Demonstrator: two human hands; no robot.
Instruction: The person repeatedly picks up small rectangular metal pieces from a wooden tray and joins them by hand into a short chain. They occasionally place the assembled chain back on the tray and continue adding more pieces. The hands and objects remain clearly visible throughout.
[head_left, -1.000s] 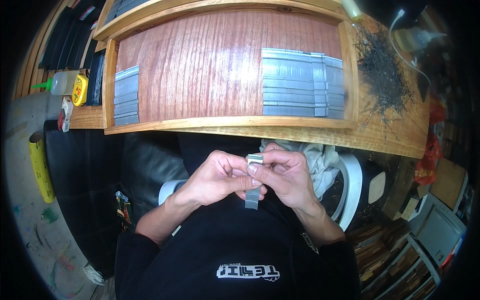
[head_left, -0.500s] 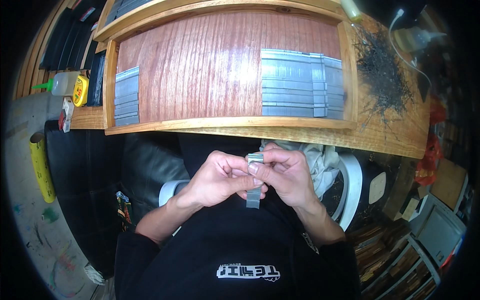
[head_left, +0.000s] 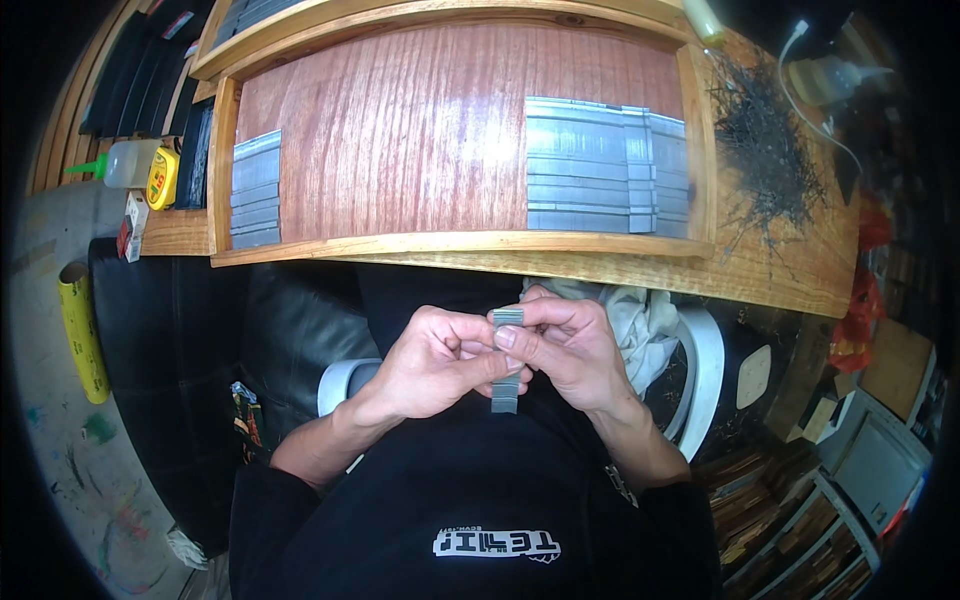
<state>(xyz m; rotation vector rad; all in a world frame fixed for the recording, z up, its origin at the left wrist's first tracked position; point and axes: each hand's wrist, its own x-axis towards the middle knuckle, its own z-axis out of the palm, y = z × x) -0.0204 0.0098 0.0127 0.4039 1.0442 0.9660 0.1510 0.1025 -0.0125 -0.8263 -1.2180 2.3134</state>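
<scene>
Both my hands are raised in front of my black shirt, below the tray's near edge. Between them is a narrow stack of thin grey strips [head_left: 505, 402], held upright, its top poking out above my fingers and its lower end hanging below. My left hand [head_left: 438, 365] pinches the stack from the left, thumb across its middle. With thumb and fingers, my right hand [head_left: 568, 352] grips it near the top. The fingers cover the stack's middle. Beyond, a wooden tray [head_left: 450, 247] holds rows of grey strips [head_left: 575, 165] at its right and a smaller group [head_left: 256, 190] at its left.
A heap of thin dark wire-like pieces [head_left: 770, 150] lies right of the tray, near a squeeze bottle [head_left: 825, 80] and a white cable [head_left: 800, 100]. To the left stand a green-tipped bottle [head_left: 130, 165] and a yellow bottle [head_left: 162, 180]. White chair arms [head_left: 703, 370] flank me.
The stack's top end has shifted slightly to the left and shows more of its layered edges. Both hands keep nearly the same place and grip.
</scene>
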